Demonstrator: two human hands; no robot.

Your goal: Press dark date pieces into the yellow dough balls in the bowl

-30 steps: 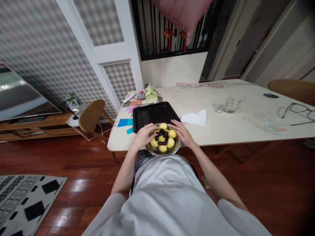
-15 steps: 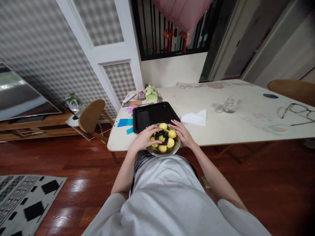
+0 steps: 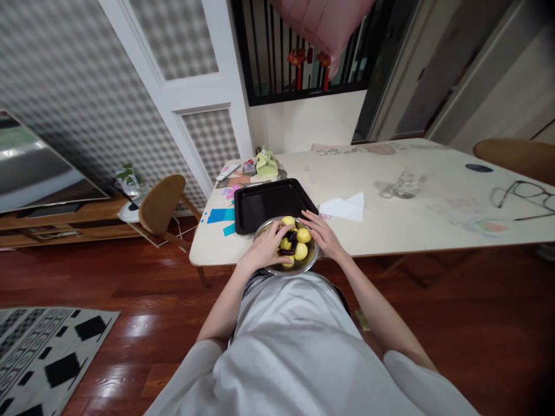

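Metal bowl [image 3: 310,261] at near table edge, right in front of torso, just this side of black baking tray [image 3: 272,203]; rim overlaps tray's near edge, prob so contents sit w/in easy reach of both. Heaped w/ yellow round fruit [image 3: 300,251] + dark oblong pieces [image 3: 291,236] on top. Left hand [image 3: 267,248] laid into bowl over left part of the heap, fingers curled loosely down onto fruit; can't tell whether anything actually gripped underneath. Right hand [image 3: 321,235] flat against bowl's right rim, fingers spread + extended, nothing held, looks like steadying bowl vs. sliding. Tray bare inside. Further out on table [image 3: 416,228]: white tissue [image 3: 344,207] just right of tray, glass [image 3: 404,185], spectacles [image 3: 526,195] far right, well apart from bowl
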